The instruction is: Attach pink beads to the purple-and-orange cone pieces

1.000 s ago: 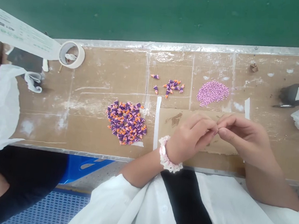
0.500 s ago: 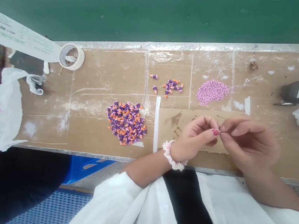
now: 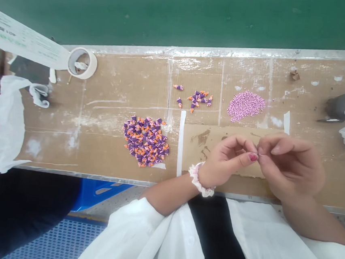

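In the head view, the left hand (image 3: 219,162) has rolled thumb-up within the last second, apparently for finer work; it meets the right hand (image 3: 296,170), fingertips pinched, anything between too small to tell. Purple-orange pieces (image 3: 149,148) lie leftward on the counter (image 3: 113,79), pink beads (image 3: 246,107) beyond; the hands partly hide a cardboard sheet (image 3: 192,158).

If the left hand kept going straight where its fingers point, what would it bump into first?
Most likely the right hand. It sits just ahead of the left hand, though depth is hard to judge.
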{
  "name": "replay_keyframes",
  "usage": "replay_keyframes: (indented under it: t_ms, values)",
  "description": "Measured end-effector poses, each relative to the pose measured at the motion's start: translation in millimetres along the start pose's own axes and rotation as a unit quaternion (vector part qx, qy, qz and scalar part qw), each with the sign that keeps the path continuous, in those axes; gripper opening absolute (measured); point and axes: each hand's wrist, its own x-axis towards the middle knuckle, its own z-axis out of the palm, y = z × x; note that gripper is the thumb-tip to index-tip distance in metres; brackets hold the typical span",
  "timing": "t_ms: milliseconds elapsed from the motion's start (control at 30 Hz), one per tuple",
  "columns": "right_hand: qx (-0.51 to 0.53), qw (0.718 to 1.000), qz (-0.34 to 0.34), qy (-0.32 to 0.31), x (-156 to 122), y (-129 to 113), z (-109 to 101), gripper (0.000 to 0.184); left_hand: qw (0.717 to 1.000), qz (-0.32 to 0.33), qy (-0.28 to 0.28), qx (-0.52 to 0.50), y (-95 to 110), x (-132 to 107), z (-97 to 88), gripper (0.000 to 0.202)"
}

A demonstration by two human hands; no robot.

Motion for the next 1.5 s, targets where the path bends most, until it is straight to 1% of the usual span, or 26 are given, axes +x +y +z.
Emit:
replay_keyframes:
  t_ms: [100,167,300,433,533,600,633,700,767,833,867,900,967,1033,1200,1300,1333,1400,1467,1500]
  values:
    - [0.022,0.999,0.028,-0.008,0,0,-2,0.019,0.998,0.037,0.002,0.049,3,-1,-0.8,0.016]
    - [0.020,0.999,0.033,-0.017,0,0,-4,0.019,0.992,0.060,0.009,0.108,4,-2,-2.2,0.015]
    - [0.000,0.999,0.016,-0.044,1,0,-7,0.020,0.966,0.109,0.006,0.233,8,-2,-6.1,0.014]
    - [-0.006,0.998,0.013,-0.064,1,-1,-8,0.020,0.943,0.150,-0.007,0.297,13,0,-7.6,0.013]
    - [0.000,0.997,0.020,-0.068,2,-1,-11,0.025,0.921,0.174,-0.019,0.348,19,-1,-10.2,0.010]
    - [-0.015,0.996,0.014,-0.082,3,-1,-14,0.027,0.902,0.199,0.004,0.383,24,-3,-15.4,0.009]
    - [-0.034,0.995,0.005,-0.099,3,0,-16,0.028,0.894,0.213,0.033,0.392,26,-4,-19.2,0.008]
    - [-0.095,0.983,-0.015,-0.159,4,3,-17,0.027,0.889,0.224,0.113,0.383,28,-4,-28.4,0.010]
    - [-0.170,0.958,-0.032,-0.229,4,7,-16,0.024,0.895,0.212,0.194,0.342,29,-3,-37.4,0.014]
    - [-0.231,0.932,-0.051,-0.275,4,11,-14,0.021,0.905,0.196,0.244,0.288,28,-1,-43.4,0.019]
    - [-0.253,0.922,-0.063,-0.287,3,13,-12,0.020,0.910,0.192,0.255,0.265,28,0,-44.9,0.021]
    - [-0.269,0.914,-0.075,-0.295,2,14,-10,0.019,0.915,0.191,0.257,0.247,27,1,-45.6,0.022]
    - [-0.294,0.900,-0.089,-0.309,0,15,-7,0.017,0.923,0.191,0.244,0.228,27,2,-44.9,0.020]
    - [-0.318,0.886,-0.088,-0.326,-1,14,-5,0.016,0.929,0.194,0.228,0.220,27,2,-43.5,0.018]
    - [-0.370,0.850,-0.092,-0.364,-3,12,-2,0.022,0.933,0.206,0.213,0.206,29,1,-43.3,0.021]
    - [-0.391,0.837,-0.101,-0.369,-4,13,-2,0.025,0.936,0.197,0.209,0.204,27,0,-44.3,0.024]
    - [-0.391,0.837,-0.103,-0.368,-4,13,-3,0.025,0.938,0.192,0.209,0.201,26,1,-44.4,0.024]
    - [-0.373,0.849,-0.097,-0.362,-3,12,-5,0.025,0.938,0.187,0.213,0.200,25,2,-44.1,0.024]
    - [-0.341,0.873,-0.083,-0.338,-1,9,-8,0.022,0.931,0.191,0.220,0.222,28,3,-44.3,0.022]
    - [-0.326,0.886,-0.075,-0.321,0,8,-10,0.021,0.923,0.195,0.222,0.248,31,3,-45.2,0.021]
